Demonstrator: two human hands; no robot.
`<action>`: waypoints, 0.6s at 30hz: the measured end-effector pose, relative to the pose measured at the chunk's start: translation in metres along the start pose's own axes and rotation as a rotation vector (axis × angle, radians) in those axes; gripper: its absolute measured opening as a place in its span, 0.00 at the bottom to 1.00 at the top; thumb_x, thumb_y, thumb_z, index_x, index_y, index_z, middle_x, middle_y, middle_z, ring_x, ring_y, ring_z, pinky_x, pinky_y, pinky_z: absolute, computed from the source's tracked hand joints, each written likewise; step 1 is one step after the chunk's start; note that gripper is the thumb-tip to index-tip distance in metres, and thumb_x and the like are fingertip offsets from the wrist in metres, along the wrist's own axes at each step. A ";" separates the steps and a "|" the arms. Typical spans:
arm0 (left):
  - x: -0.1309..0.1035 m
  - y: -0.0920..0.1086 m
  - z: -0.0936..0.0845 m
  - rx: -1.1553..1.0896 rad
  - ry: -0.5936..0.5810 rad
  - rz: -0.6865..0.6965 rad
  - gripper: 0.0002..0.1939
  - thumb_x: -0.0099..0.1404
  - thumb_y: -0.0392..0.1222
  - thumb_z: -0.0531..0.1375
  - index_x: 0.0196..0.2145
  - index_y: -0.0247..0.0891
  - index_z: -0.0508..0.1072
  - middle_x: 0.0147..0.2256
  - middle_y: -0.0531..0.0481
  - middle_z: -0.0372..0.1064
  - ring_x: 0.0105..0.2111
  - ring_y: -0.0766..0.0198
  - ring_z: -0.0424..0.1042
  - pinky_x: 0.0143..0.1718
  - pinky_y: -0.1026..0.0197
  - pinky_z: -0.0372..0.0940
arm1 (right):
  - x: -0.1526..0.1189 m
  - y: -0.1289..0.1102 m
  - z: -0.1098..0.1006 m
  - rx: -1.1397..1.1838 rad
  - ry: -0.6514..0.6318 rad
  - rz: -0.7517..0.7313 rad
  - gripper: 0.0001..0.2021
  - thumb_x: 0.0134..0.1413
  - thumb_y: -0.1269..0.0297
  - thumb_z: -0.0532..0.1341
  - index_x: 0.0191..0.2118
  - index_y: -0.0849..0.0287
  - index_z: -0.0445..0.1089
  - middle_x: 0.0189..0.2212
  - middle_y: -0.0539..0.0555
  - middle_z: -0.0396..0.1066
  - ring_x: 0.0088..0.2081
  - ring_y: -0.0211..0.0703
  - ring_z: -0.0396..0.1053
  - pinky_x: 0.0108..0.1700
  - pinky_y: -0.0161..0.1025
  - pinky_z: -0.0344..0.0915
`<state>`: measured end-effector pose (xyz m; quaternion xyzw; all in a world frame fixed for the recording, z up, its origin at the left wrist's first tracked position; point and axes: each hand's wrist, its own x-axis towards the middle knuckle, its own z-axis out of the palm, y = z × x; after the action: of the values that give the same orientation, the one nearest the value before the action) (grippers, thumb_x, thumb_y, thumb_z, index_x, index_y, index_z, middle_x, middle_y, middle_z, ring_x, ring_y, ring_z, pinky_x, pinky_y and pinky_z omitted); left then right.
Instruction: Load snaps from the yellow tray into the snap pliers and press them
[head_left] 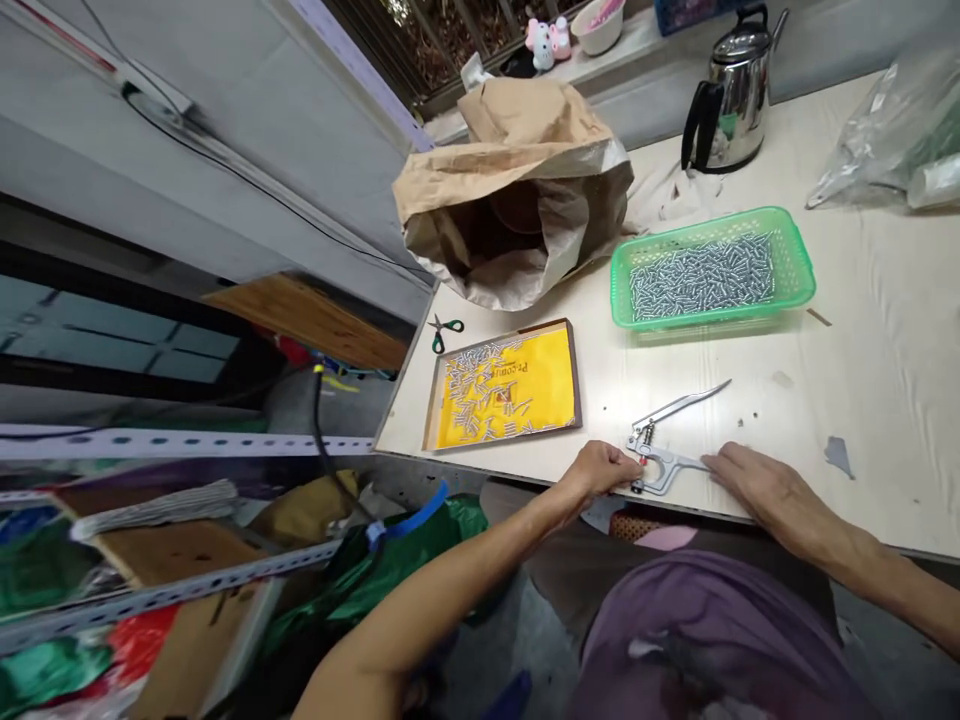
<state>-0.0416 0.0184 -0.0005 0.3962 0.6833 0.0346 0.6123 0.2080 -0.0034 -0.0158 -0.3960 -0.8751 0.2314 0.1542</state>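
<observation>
A silver hand tool (675, 464) with a spring and a long raised lever lies near the front edge of the table. At its left end, my left hand (598, 470) has its fingers pinched together by a small red part; what they hold is too small to make out. My right hand (757, 490) touches the tip of the tool's lower handle with its fingertips. A shallow tray (551, 375) with a yellow bottom and scattered small metal pins is to the left. Behind the tool stands a green plastic basket (796, 262) full of small metal pieces.
Small green-handled scissors (445, 332) lie beside the tray at the table's left edge. A big open paper bag (517, 170) stands behind it. A metal kettle (739, 95) and a clear plastic bag (885, 140) are at the back right.
</observation>
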 end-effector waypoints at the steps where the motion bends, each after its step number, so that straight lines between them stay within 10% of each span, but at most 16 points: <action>1: 0.000 -0.001 0.002 -0.008 0.002 -0.011 0.15 0.49 0.48 0.66 0.25 0.29 0.76 0.15 0.58 0.60 0.14 0.75 0.50 0.16 0.68 0.44 | -0.001 0.001 0.001 0.000 0.003 -0.007 0.15 0.61 0.75 0.45 0.40 0.57 0.67 0.32 0.55 0.66 0.32 0.42 0.64 0.31 0.38 0.62; 18: -0.002 0.012 0.003 0.041 -0.081 -0.132 0.09 0.51 0.39 0.66 0.22 0.31 0.74 0.12 0.60 0.58 0.12 0.76 0.55 0.16 0.71 0.53 | 0.003 0.007 0.006 -0.138 -0.013 -0.026 0.09 0.62 0.69 0.50 0.39 0.57 0.67 0.37 0.58 0.69 0.36 0.44 0.66 0.36 0.40 0.62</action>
<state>-0.0337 0.0242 0.0062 0.3636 0.6833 -0.0360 0.6321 0.2076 0.0011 -0.0245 -0.3928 -0.8950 0.1711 0.1238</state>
